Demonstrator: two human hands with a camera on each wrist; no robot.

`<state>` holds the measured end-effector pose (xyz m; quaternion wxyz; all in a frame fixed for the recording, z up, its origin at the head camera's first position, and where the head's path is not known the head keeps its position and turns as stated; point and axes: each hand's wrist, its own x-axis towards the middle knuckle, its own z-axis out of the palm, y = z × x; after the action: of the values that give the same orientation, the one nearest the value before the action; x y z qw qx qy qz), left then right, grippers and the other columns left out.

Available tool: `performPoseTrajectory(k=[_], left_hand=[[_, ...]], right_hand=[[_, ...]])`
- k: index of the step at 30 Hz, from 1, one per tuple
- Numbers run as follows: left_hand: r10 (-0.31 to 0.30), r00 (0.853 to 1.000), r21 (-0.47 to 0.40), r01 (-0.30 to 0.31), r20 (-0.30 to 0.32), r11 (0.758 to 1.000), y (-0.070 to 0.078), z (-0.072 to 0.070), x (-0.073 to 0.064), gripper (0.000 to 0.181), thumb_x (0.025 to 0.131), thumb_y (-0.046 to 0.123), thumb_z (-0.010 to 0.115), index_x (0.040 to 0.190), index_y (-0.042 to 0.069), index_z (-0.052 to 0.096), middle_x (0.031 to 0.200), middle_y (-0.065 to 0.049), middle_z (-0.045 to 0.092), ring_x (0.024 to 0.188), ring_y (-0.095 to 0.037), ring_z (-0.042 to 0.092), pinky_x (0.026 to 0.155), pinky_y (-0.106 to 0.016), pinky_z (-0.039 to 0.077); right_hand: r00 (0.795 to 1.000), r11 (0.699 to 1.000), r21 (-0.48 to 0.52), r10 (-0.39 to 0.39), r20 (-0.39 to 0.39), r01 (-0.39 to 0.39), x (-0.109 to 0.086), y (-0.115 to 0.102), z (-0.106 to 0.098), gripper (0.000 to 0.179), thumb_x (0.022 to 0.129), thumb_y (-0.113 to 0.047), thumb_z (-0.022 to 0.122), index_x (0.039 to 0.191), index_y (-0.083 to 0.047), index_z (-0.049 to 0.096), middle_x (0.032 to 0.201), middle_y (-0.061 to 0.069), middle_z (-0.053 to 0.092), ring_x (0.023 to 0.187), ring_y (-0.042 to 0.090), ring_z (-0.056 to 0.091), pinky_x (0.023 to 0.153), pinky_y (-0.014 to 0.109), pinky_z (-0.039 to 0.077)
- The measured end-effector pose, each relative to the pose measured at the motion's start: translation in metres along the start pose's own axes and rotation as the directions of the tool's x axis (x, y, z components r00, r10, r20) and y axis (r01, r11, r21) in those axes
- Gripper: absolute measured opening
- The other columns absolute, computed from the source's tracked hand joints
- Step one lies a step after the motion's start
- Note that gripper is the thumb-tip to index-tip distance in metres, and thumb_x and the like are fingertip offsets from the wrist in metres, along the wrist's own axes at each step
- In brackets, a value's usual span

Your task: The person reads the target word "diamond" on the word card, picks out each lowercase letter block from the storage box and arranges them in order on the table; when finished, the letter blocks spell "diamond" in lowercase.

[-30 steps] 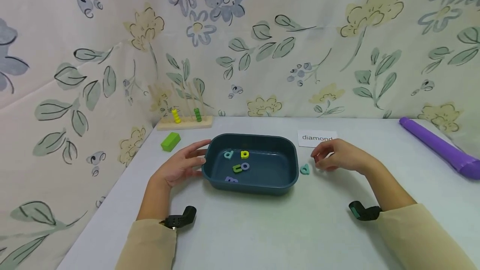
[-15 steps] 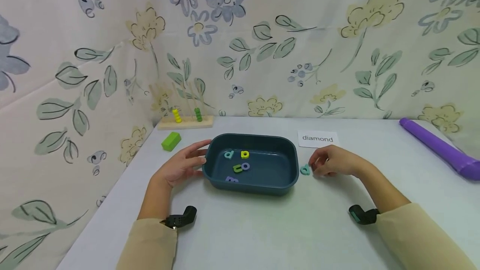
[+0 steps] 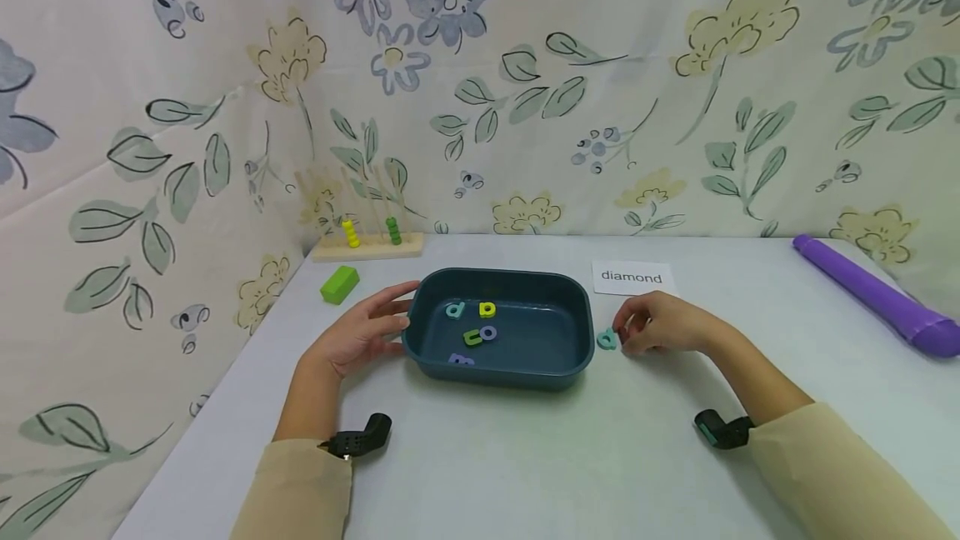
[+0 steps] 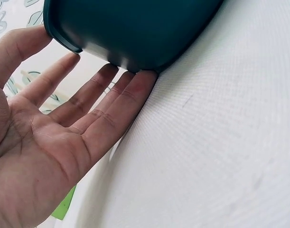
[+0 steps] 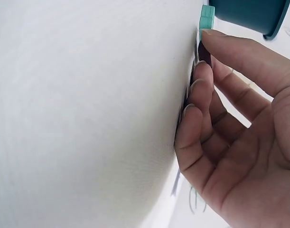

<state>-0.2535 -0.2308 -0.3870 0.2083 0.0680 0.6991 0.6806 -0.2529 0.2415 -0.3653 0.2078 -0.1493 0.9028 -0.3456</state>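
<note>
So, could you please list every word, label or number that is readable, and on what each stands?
"diamond": on the white card
Letter-like pieces in the tray: too small to read surely
Teal piece beside the right hand: unclear
Dark piece in that hand: mostly hidden

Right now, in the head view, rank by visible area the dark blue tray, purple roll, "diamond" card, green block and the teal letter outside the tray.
Largest to smallest:
1. dark blue tray
2. purple roll
3. "diamond" card
4. green block
5. teal letter
</note>
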Motion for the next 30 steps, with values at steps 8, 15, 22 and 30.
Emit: performPoseTrajectory(k=[8,15,22,30], left_hand=[[0.006,1.0,0.0,-0.006,0.003,1.0,-0.0002,-0.0003,-0.0009,0.068,0.099,0.016,0.066,0.161,0.023,0.038,0.166,-0.013,0.035,0.137,-0.032,0.053,0.101,-0.046,0.056],[0.005,1.0,-0.001,-0.005,0.001,1.0,-0.0006,-0.0001,-0.0006,0.068,0.1,0.016,0.066,0.161,0.024,0.038,0.165,-0.013,0.035,0.136,-0.032,0.054,0.1,-0.045,0.056],[0.012,1.0,-0.005,-0.012,0.01,1.0,-0.0012,-0.0002,-0.0003,0.068,0.1,0.016,0.066,0.161,0.023,0.037,0.166,-0.013,0.034,0.137,-0.032,0.053,0.1,-0.045,0.056],[0.002,1.0,-0.008,-0.002,0.013,1.0,-0.0015,-0.0009,0.0004,0.069,0.099,0.017,0.067,0.161,0.024,0.037,0.166,-0.013,0.033,0.137,-0.03,0.052,0.101,-0.046,0.055]], right_hand=[[1.0,1.0,-0.011,0.004,-0.013,-0.004,0.0008,-0.0016,0.0014,0.031,0.085,-0.01,0.079,0.113,-0.004,0.067,0.086,0.006,0.058,0.078,0.02,0.054,0.066,0.029,0.045],[1.0,1.0,-0.022,0.004,-0.023,-0.005,0.0005,0.0001,0.0008,0.031,0.084,-0.01,0.08,0.11,-0.003,0.064,0.084,0.005,0.058,0.078,0.02,0.054,0.066,0.03,0.045],[1.0,1.0,-0.024,0.004,-0.025,-0.004,0.0009,0.0002,0.0012,0.028,0.084,-0.011,0.08,0.107,-0.004,0.065,0.084,0.005,0.057,0.077,0.02,0.054,0.066,0.03,0.045],[1.0,1.0,-0.019,0.009,-0.015,-0.01,0.0002,-0.0024,0.0013,0.028,0.084,-0.011,0.08,0.106,-0.004,0.065,0.083,0.005,0.057,0.077,0.02,0.054,0.066,0.03,0.045]])
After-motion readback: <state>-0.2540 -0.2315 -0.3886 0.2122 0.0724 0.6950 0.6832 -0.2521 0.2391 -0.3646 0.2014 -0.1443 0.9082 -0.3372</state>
